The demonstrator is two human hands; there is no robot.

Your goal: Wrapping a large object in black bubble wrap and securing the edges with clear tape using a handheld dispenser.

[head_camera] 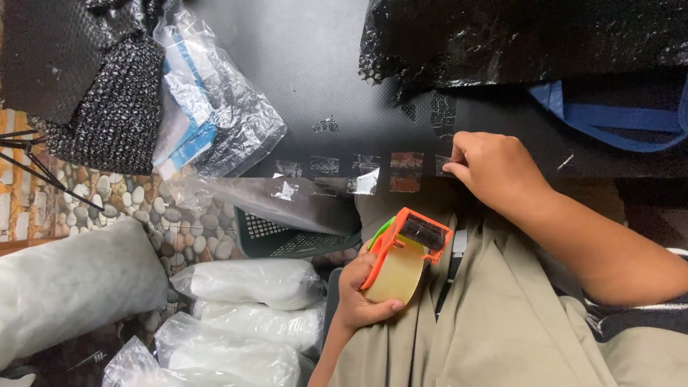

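Tape dispenser (408,240) – glossy orange plastic; tape roll (395,276) smooth, translucent; table (315,79) – matt black; bubble wrap (516,36) shiny black.

I saw an orange tape dispenser (405,247) with a green tab and clear yellowish tape at lower centre. The table (315,64) was black, finely textured. Lower left, white bags (251,283) lay over a grey-and-tan pebble-patterned floor (179,215). A blue strap (609,118) showed upper right.
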